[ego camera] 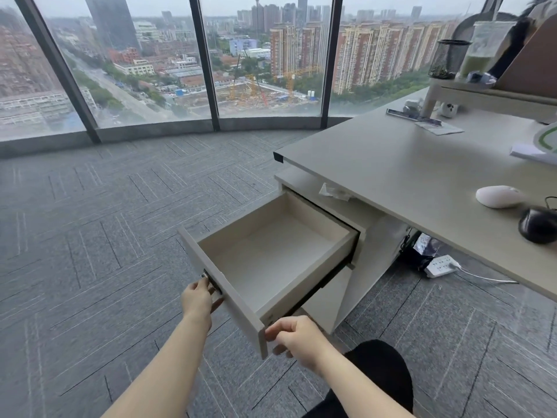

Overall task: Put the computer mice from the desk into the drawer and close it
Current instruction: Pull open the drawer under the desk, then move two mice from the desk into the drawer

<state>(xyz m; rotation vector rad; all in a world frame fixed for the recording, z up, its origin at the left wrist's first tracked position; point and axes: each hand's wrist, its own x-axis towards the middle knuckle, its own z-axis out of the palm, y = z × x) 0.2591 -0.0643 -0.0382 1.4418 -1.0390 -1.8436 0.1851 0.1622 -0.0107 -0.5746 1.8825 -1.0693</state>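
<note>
The top drawer (229, 285) of a pale cabinet under the desk stands pulled far out, and its inside holds nothing. My left hand (197, 298) grips the dark handle on the drawer's front panel. My right hand (297, 336) is curled at the near right corner of that front panel, touching it. On the desk (391, 164), near its right front edge, lie a white mouse (498, 196) and a black mouse (538, 225) side by side, well away from both hands.
Papers (438, 126), a mesh pen cup (449, 58) and a raised shelf sit at the desk's far end. A crumpled tissue (334, 191) lies on the cabinet top. A white power strip (443, 266) and a dark bag lie on the carpet under the desk. Floor-to-ceiling windows ahead.
</note>
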